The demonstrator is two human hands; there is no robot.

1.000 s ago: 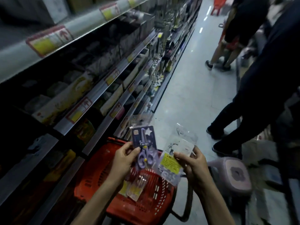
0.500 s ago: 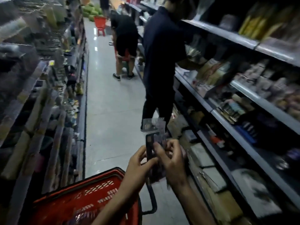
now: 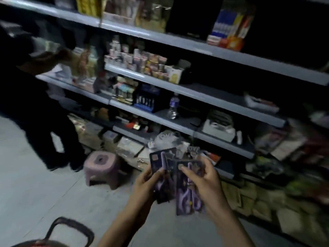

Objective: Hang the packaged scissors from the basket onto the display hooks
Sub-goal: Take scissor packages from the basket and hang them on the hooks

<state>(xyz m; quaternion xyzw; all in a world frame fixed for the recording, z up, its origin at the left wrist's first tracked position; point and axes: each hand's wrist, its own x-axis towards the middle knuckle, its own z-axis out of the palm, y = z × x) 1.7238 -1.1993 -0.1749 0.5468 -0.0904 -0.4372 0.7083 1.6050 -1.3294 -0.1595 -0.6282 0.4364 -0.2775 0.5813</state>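
Dim shop aisle: grey metal shelves (image 3: 178,41) run across the upper and right parts of the frame, stocked with small boxes and packets too blurred to name, and a clear water bottle (image 3: 172,107) stands on a middle shelf. Pale floor (image 3: 44,193) fills the lower left. A pink plastic stool (image 3: 101,166) sits on it at the foot of the shelving, and a person in dark clothes (image 3: 35,113) stands at the left edge, reaching towards a shelf.

Low in the centre, the left hand (image 3: 147,182) pinches one pack of scissors (image 3: 158,161) between thumb and fingers. Just beside it, the right hand (image 3: 204,182) grips a second pack of scissors (image 3: 187,196), with its thumb laid across the card front. Both dark cards show purple-handled scissors, stand roughly upright, and overlap at their inner edges. The red basket (image 3: 35,244) with its black handle shows only at the bottom left corner, well apart from the hands.
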